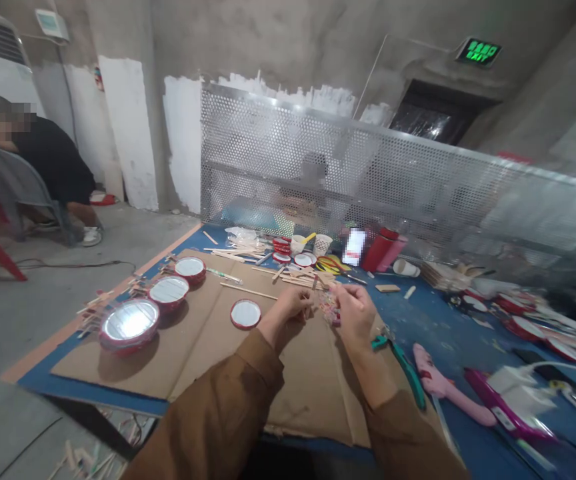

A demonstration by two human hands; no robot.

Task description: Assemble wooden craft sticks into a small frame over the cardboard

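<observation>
Patterned piece [327,308], one: held above the cardboard [313,393], between the hands. Right hand [357,313]: pinching its edge. Left hand [291,308]: fingertips bunched just beside it; whether they grip anything, cannot tell. Handling: a light pinch and steady wrists would likely serve best. Disc [245,313]: flat, leftward. Pliers [409,375], glue gun [451,390]: rightward.

From the left hand [291,307] and right hand [357,312], bare card [303,387] gives room at 6 o'clock. At 9, 1 mirror [245,313] sits near, then a gap, then 3 more mirrors [169,291] block the way. At 11, sticks [248,291] lie low. At 12, mesh [268,160] makes a wall. At 1, a red bottle [380,250] stands tall. At 3, the table [418,320] has room; at 4, pliers [409,375] and a glue gun [432,378] get in the way.
</observation>
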